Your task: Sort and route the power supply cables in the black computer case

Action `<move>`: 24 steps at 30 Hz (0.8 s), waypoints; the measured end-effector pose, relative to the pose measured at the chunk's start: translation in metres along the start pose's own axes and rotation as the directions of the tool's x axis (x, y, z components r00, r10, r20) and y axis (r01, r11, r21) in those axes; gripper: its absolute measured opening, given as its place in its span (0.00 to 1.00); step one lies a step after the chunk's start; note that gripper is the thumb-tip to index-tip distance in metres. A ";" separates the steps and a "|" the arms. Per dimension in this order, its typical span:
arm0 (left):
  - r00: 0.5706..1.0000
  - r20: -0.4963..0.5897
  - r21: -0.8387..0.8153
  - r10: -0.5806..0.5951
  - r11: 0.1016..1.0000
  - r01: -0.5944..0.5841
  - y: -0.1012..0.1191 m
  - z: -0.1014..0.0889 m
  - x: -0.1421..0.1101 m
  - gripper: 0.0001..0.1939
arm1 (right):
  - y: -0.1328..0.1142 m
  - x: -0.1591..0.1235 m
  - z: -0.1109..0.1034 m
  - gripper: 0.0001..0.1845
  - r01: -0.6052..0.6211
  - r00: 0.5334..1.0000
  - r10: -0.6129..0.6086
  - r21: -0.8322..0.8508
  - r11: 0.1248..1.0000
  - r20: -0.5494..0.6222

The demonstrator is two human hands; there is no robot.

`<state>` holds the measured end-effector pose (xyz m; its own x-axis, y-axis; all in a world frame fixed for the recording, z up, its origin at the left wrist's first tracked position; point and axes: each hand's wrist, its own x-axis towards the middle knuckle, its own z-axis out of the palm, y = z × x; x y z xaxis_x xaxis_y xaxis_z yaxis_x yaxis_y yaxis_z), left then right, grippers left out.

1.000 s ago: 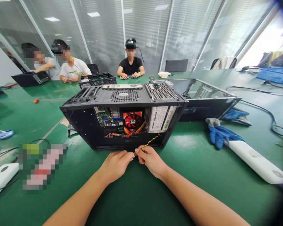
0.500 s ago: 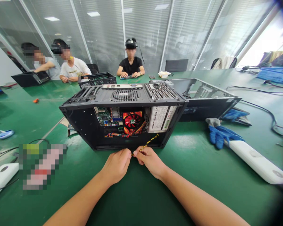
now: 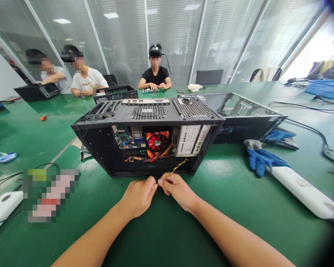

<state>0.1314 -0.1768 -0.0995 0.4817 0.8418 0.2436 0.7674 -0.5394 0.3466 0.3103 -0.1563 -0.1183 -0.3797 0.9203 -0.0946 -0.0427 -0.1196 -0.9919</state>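
A twisted yellow-and-black cable (image 3: 179, 165) runs out of the open side of a black computer case (image 3: 93, 148), from below the white-labelled power supply (image 3: 191, 141). My right hand (image 3: 175, 189) pinches this cable between thumb and fingers. Close beside it, my left hand (image 3: 139, 194) is closed on the cable's near end, which its fingers hide. Both hands are just in front of the case's lower edge. Inside the case sit a red-and-black fan (image 3: 157, 144), a green motherboard (image 3: 124, 138) and a bundle of coloured wires (image 3: 144, 159).
Behind the case, to the right, lies another open case (image 3: 247, 128). Blue gloves (image 3: 263, 157) and a white bar-shaped object (image 3: 306, 193) are at the right. A pixelated item (image 3: 52, 196) and a white device (image 3: 5, 207) with cords lie left. Several people sit across the green table (image 3: 167, 237).
The view has shifted very slightly. Both hands keep their pinch on the cable, almost unmoved. Across the table, the facing person's hands have shifted a little over a circuit board.
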 end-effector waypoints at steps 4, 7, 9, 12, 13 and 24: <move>0.993 0.058 -0.204 -0.100 0.973 0.110 0.000 0.002 0.000 0.12 | 0.000 0.000 0.000 0.18 0.004 1.000 -0.004 -0.011 1.000 -0.016; 0.975 0.129 -0.365 -0.183 0.905 0.218 0.002 0.002 0.002 0.12 | 0.000 0.000 0.001 0.17 0.004 1.000 -0.005 -0.015 1.000 -0.029; 0.959 0.169 -0.451 -0.227 0.847 0.280 0.003 0.002 0.003 0.12 | 0.000 0.000 0.001 0.16 0.004 0.999 -0.005 -0.018 1.000 -0.038; 0.939 0.221 -0.568 -0.262 0.748 0.342 0.003 0.004 0.006 0.14 | 0.000 -0.001 0.000 0.14 0.009 0.999 -0.010 -0.021 1.000 -0.036; 0.932 0.246 -0.605 -0.267 0.708 0.363 0.002 0.005 0.006 0.14 | 0.000 -0.001 0.001 0.14 0.012 0.999 -0.012 -0.020 1.000 -0.030; 0.984 -0.007 -0.354 -0.177 0.921 0.163 0.001 0.001 0.007 0.13 | 0.003 0.001 -0.001 0.16 -0.016 1.000 0.017 0.040 0.999 -0.023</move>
<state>0.1365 -0.1714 -0.0981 0.3353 0.9239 0.1843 0.6356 -0.3662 0.6797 0.3105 -0.1559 -0.1209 -0.3594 0.9263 -0.1133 -0.0736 -0.1491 -0.9861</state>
